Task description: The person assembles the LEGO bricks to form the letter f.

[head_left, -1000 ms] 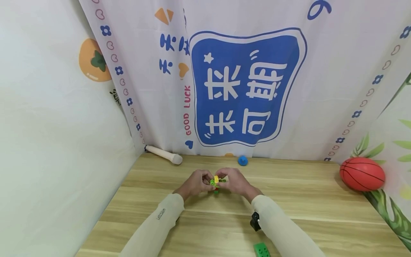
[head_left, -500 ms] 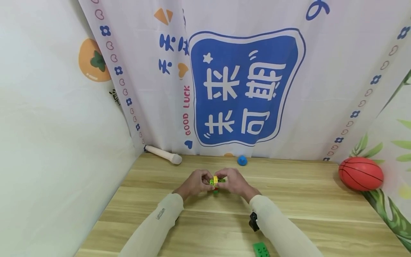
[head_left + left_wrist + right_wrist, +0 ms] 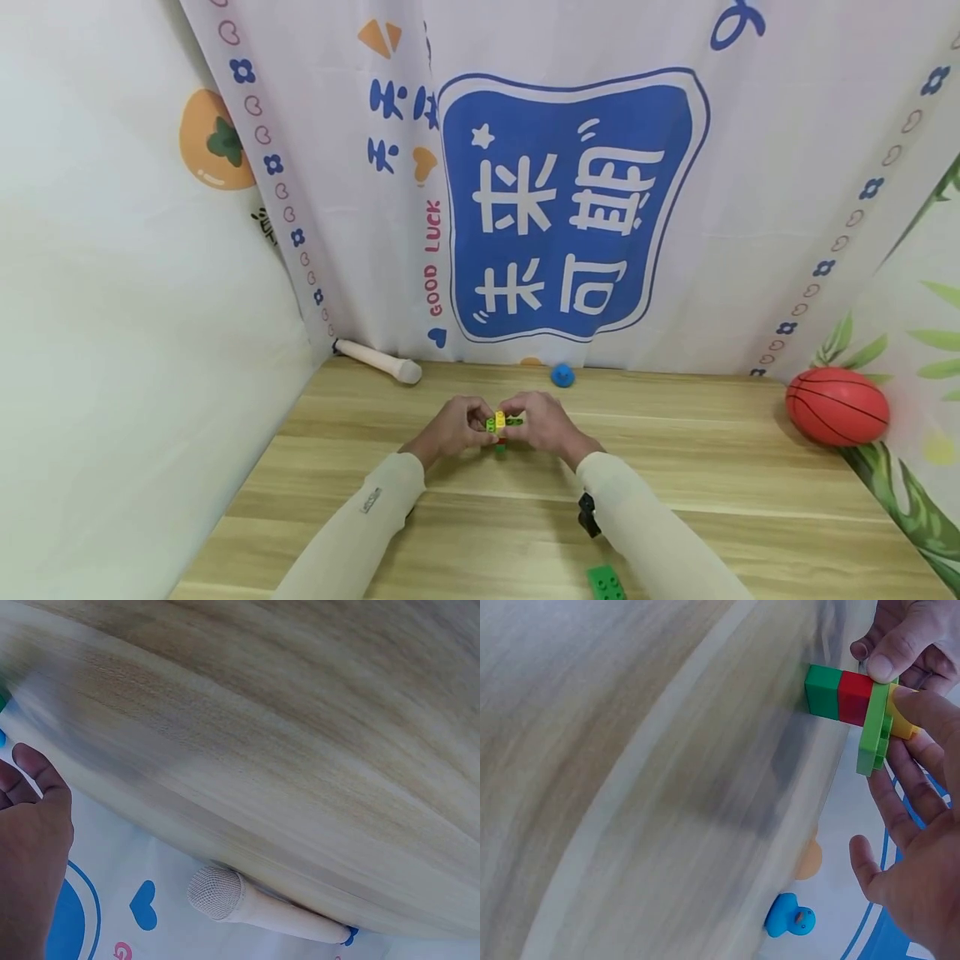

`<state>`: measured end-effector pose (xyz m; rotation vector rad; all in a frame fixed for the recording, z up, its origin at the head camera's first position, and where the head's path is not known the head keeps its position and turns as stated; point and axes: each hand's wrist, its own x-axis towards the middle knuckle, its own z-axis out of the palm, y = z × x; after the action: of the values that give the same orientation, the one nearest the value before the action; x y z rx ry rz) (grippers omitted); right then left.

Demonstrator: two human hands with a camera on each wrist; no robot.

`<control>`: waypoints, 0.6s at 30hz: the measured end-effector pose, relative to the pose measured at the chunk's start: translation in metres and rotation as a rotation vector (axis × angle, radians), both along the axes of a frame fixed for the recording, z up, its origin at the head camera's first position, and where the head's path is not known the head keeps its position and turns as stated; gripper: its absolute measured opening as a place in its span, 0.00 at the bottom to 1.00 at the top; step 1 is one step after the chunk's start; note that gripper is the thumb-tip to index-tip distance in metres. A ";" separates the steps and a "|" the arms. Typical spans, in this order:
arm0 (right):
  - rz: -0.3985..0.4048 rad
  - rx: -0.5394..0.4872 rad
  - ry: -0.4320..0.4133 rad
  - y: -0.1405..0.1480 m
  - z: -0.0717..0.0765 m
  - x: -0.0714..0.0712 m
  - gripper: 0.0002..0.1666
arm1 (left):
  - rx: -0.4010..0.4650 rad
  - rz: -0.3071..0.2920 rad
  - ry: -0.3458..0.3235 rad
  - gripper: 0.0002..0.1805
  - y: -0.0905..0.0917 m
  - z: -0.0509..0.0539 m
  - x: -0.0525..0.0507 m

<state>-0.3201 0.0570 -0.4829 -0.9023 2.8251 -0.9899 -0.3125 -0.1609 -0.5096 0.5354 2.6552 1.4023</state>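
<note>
Between both hands is an upright stack of toy building bricks: a dark green brick (image 3: 823, 692) at the bottom, a red brick (image 3: 853, 697) above it, a long light green brick (image 3: 873, 735) across, and a yellow brick (image 3: 500, 419) on top. My right hand (image 3: 549, 423) pinches the yellow brick, with a finger lying over it in the right wrist view. From the other side my left hand (image 3: 454, 427) grips the stack, its thumb at the light green brick. Whether the stack's base touches the table cannot be told. The left wrist view shows only part of my left hand (image 3: 34, 840).
A white microphone (image 3: 377, 360) lies at the back left of the wooden table (image 3: 480, 533). A blue rubber duck (image 3: 562, 376) sits by the back curtain. At the right rests a red ball (image 3: 837, 406). A green brick (image 3: 606, 582) lies near the front, beside my right sleeve.
The head view has shifted slightly, so everything appears a little further left. Both hands keep their hold on the brick stack, with hardly any visible movement.
</note>
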 end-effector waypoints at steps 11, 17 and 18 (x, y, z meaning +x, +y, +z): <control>-0.008 0.109 -0.002 -0.005 0.015 -0.001 0.15 | 0.001 -0.009 0.007 0.12 -0.002 -0.001 0.000; -0.032 0.158 -0.026 -0.007 0.019 -0.001 0.14 | -0.014 -0.020 0.016 0.12 -0.001 0.001 0.003; -0.033 0.160 -0.032 -0.008 0.020 -0.001 0.14 | -0.015 -0.022 0.018 0.12 -0.001 0.001 0.003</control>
<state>-0.3214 0.0493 -0.4627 -0.8176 2.8513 -0.7607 -0.3096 -0.1620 -0.5091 0.5762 2.6633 1.3771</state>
